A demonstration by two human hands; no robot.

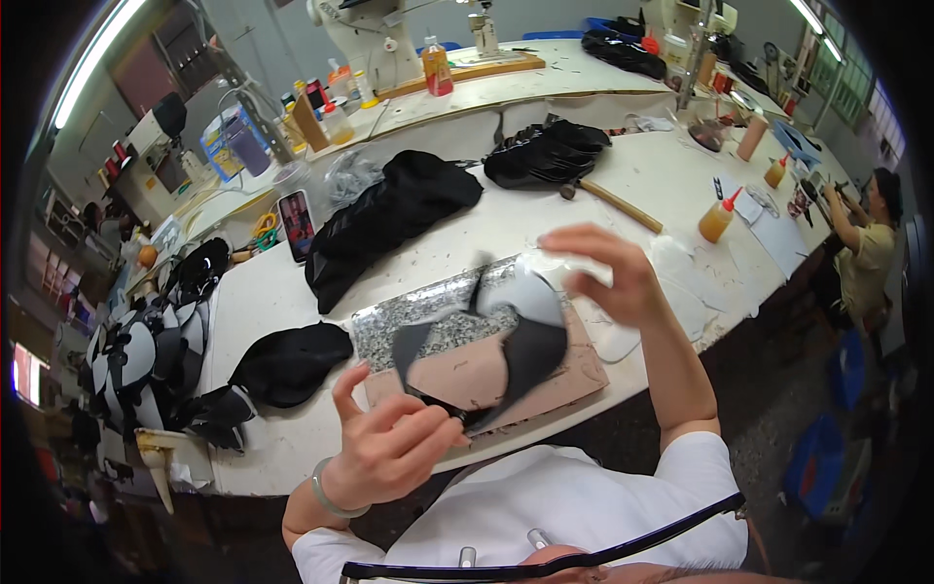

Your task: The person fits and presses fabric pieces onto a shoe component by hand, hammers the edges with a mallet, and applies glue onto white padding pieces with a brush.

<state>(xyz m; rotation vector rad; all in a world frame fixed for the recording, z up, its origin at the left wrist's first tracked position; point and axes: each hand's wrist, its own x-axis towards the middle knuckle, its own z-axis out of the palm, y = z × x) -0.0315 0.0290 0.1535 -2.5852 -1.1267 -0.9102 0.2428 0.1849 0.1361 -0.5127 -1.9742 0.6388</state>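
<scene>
My left hand (pixel 394 448) pinches the near edge of a curved black-and-grey shoe upper piece (pixel 537 352), which looks smeared by motion. It is held above a speckled stone slab (pixel 375 336) and a pinkish board (pixel 559 394) at the table's near edge. Over the far right side of the piece hovers my right hand (pixel 613 271), thumb and fingers apart and nothing visibly gripped. Thin white cut pieces (pixel 676 297) lie just right of that hand. Left of the slab rests a small stack of black pieces (pixel 290 362).
Beyond the slab lie two black piles (pixel 399 214) (pixel 545 154) and a hammer (pixel 623 206). A phone (pixel 295 227) leans at left, near scissors (pixel 265 230). Black-and-white pieces (pixel 136 352) heap at far left. A glue bottle (pixel 718 220) stands right; another person (pixel 868 243) works beyond.
</scene>
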